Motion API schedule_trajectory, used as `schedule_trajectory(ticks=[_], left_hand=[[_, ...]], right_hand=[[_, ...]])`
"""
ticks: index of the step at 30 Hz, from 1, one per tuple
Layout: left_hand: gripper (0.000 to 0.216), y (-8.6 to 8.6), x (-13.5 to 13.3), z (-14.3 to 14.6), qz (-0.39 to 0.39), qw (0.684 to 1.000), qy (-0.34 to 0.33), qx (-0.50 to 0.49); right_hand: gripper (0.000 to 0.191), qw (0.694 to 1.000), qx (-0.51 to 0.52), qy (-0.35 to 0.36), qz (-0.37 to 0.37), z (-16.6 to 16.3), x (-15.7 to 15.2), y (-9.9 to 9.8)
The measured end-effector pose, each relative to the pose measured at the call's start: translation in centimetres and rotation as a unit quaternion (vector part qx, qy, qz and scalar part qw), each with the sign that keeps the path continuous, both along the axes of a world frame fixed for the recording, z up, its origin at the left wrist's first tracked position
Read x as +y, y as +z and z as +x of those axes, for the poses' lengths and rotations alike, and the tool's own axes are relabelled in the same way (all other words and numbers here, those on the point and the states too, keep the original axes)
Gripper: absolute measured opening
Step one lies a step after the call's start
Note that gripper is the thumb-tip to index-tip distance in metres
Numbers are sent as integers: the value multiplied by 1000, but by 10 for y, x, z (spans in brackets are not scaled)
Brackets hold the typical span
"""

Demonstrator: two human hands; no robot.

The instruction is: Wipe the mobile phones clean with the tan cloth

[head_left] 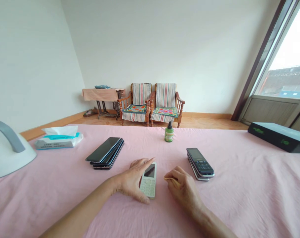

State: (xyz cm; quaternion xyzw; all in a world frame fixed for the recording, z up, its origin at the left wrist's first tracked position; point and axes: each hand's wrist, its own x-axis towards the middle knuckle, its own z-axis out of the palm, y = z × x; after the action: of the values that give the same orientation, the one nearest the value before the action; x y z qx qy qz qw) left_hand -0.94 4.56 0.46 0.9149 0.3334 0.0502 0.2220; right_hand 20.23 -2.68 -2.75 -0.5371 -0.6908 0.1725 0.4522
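Observation:
A white keypad phone (148, 185) lies face up on the pink cloth in front of me, its dark screen at the far end. My left hand (133, 180) spans its left side, with fingers at the top end and thumb at the bottom corner. To the right of it, my right hand (181, 185) is closed around a folded tan cloth (173, 181). A stack of keypad phones (201, 162) sits just beyond the right hand. Beyond the left hand is a stack of dark touchscreen phones (106, 152).
A green pump bottle (169, 133) stands at the far middle of the pink tablecloth (239, 198). At left are a tissue pack (59, 140) and a white object with a grey handle (8, 148). A black box (279, 135) lies far right. Two chairs (166, 102) stand beyond.

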Motion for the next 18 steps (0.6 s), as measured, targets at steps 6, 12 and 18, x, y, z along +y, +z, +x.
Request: schedule_trajectory(ticks=[6, 12, 18], left_hand=[[131, -10, -29, 28, 25, 998, 37, -54], [124, -7, -31, 22, 11, 999, 23, -29], [121, -2, -30, 17, 30, 999, 3, -24]], right_hand=[[25, 1000, 10, -8, -8, 0, 1, 0], [25, 999, 3, -14, -29, 1, 1, -1], [25, 999, -24, 2, -46, -2, -3, 2]])
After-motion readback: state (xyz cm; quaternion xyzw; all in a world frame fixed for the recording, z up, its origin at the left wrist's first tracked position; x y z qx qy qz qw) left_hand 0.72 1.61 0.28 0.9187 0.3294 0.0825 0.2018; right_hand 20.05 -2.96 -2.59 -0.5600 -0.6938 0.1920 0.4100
